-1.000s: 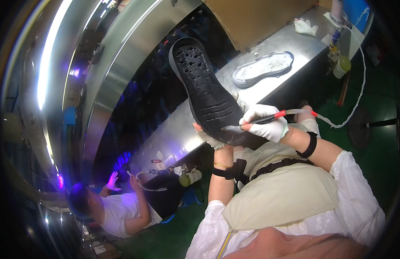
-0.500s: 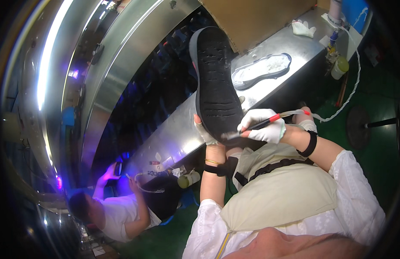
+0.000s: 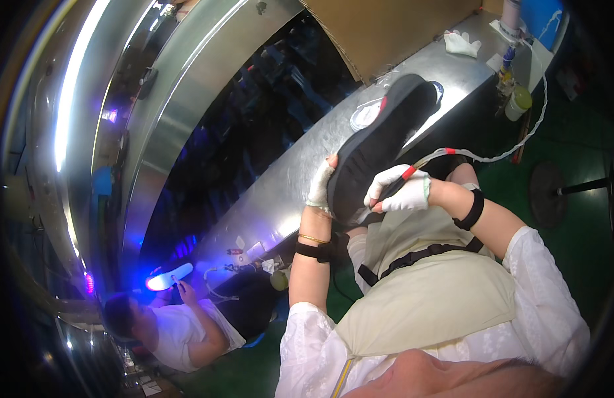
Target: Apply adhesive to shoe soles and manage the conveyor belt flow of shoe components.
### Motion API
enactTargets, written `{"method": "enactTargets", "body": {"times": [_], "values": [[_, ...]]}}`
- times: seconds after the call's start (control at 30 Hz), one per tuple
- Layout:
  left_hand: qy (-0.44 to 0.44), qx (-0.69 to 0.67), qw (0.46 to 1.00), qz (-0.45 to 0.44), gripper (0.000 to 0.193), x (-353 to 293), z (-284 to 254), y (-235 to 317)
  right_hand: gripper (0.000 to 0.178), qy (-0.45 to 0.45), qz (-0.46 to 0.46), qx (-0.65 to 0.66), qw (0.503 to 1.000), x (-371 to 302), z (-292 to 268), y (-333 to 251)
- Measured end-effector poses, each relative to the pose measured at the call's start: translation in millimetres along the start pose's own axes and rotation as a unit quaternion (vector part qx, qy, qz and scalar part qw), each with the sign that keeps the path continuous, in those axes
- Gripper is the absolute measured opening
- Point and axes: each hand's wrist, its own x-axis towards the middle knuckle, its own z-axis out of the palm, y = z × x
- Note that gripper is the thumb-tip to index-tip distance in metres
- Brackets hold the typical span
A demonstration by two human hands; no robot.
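A large black shoe sole [image 3: 366, 156] is gripped at its near end by my left hand [image 3: 322, 184], in a white fingertip-less glove, with the fingers beneath it partly hidden. The sole slants up and away to the right over the bench. My right hand [image 3: 401, 188], gloved the same way, is closed on a slim brush [image 3: 405, 176] with a red-banded handle. Its tip is against or close to the sole's near end, mostly hidden by my fingers. A pale hose [image 3: 482, 158] runs from the handle's rear. Another sole with a white inside [image 3: 365, 117] lies on the bench, largely covered.
The metal bench [image 3: 270, 202] runs diagonally beside a dark conveyor belt [image 3: 254, 126]. Beyond are a cardboard box [image 3: 400, 30], a white glove [image 3: 462, 44] and a yellow-green container [image 3: 518, 103]. At lower left a co-worker [image 3: 187, 325] holds a brightly lit sole [image 3: 171, 276].
The sole in my left hand has swung over to the right and tilted, now covering much of the sole on the bench. My right hand stays near its near end with the brush.
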Motion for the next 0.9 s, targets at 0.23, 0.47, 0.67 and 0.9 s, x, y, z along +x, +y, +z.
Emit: {"method": "enactTargets", "body": {"times": [0.23, 0.47, 0.67, 0.9], "values": [[0.088, 0.042, 0.995, -0.028, 0.036, 12, -26, -7, 0.009, 0.018, -0.04, 0.048, 0.998, -1, -11, -10], [0.126, 0.074, 0.987, -0.068, 0.035, 13, -37, -7, 0.011, -0.001, 0.09, -0.029, 0.996, -6, -32, -6], [0.105, 0.064, 0.991, -0.056, 0.039, 13, -21, -4, 0.011, 0.017, 0.064, -0.118, 0.991, 0, -28, -14], [0.1, 0.003, 0.992, -0.081, 0.048, 5, -23, -9, 0.011, 0.041, -0.004, 0.001, 0.999, -8, -43, -19]]}}
